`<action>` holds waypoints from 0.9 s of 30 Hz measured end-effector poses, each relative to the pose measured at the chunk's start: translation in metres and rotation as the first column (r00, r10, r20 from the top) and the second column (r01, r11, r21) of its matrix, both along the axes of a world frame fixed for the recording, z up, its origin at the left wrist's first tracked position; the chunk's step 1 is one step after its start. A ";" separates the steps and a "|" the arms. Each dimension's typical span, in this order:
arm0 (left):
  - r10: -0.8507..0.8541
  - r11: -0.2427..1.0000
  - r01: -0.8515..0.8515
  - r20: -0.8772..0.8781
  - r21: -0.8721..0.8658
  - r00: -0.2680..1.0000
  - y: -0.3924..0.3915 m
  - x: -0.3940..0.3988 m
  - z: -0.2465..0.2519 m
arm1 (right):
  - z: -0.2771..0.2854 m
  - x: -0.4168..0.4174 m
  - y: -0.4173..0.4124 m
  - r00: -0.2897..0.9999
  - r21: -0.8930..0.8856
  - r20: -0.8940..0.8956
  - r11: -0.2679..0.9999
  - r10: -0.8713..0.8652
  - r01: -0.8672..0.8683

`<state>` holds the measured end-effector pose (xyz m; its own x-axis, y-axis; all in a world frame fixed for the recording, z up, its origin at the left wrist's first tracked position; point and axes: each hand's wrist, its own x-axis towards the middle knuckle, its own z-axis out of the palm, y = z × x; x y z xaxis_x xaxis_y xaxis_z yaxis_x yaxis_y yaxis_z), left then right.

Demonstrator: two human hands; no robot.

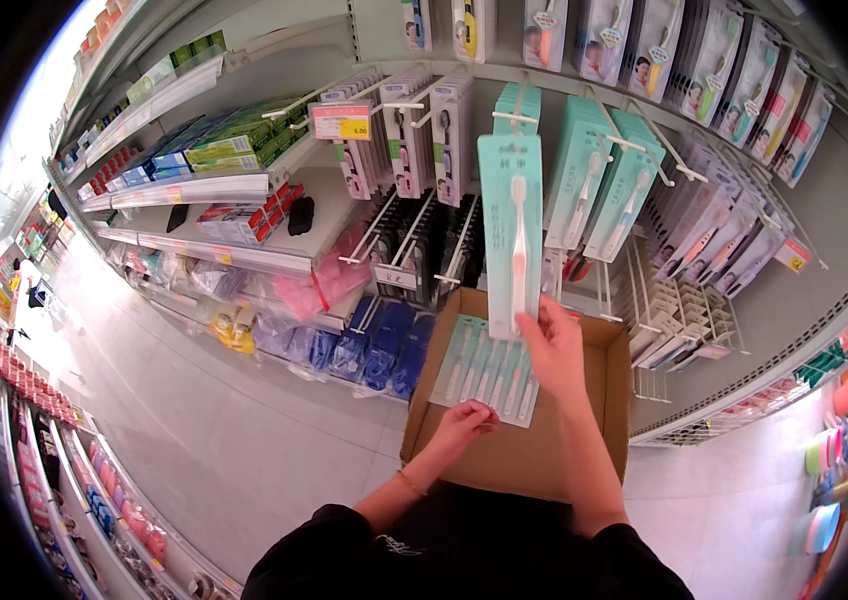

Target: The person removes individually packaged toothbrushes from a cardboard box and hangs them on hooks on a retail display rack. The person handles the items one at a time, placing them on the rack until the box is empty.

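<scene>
A carded toothbrush pack (pixel 500 232) with a teal backing is upright in my right hand (pixel 560 352), which grips its lower right corner. The pack's top lies in front of a hook (pixel 515 118) with more teal packs on it; I cannot tell whether they touch. Below is an open cardboard box (pixel 608 427), where several like toothbrush packs (pixel 473 367) lie side by side. My left hand (pixel 469 422) hovers at the near edge of those packs, its fingers curled together with nothing visible in them.
More teal toothbrush packs (pixel 585 187) hang on hooks to the right. A price tag (pixel 341 122) and pink-printed packs (pixel 401 150) are at left. Black combs or brushes (pixel 409 240) hang lower, above blue bagged goods (pixel 386 349). Wire hooks (pixel 683 169) jut outward.
</scene>
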<state>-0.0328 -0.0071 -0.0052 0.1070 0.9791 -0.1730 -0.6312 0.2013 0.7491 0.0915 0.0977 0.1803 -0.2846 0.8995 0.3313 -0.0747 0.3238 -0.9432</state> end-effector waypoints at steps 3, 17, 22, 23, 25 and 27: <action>0.012 1.000 -0.012 0.021 0.001 1.000 0.001 -0.002 -0.001 | 0.018 -0.009 0.008 0.999 -0.025 -0.034 1.000 -0.012 0.011; 0.006 1.000 -0.005 0.069 -0.013 0.998 -0.001 -0.002 0.002 | 0.007 -0.040 0.002 0.973 -0.068 -0.225 0.997 -0.055 0.041; 0.000 0.999 0.002 0.058 -0.033 0.998 -0.004 0.000 0.009 | -0.005 -0.057 0.048 0.971 -0.019 -0.195 0.991 -0.135 0.134; -0.003 1.000 0.004 0.055 -0.021 0.998 -0.002 -0.001 0.008 | -0.009 -0.060 0.060 0.972 -0.020 -0.179 0.988 -0.152 0.150; -0.004 1.000 0.004 0.057 -0.001 0.998 -0.001 -0.002 0.003 | -0.015 -0.067 0.076 0.968 -0.031 -0.185 0.986 -0.167 0.164; 0.005 1.000 -0.004 0.036 -0.020 0.999 0.000 -0.001 0.003 | -0.017 -0.068 0.089 0.979 -0.028 -0.065 0.981 -0.192 0.190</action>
<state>-0.0342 -0.0071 -0.0026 0.1095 0.9760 -0.1885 -0.6588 0.2132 0.7214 0.0236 0.1865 0.1629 -0.0846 0.9423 0.3238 -0.0768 0.3179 -0.9450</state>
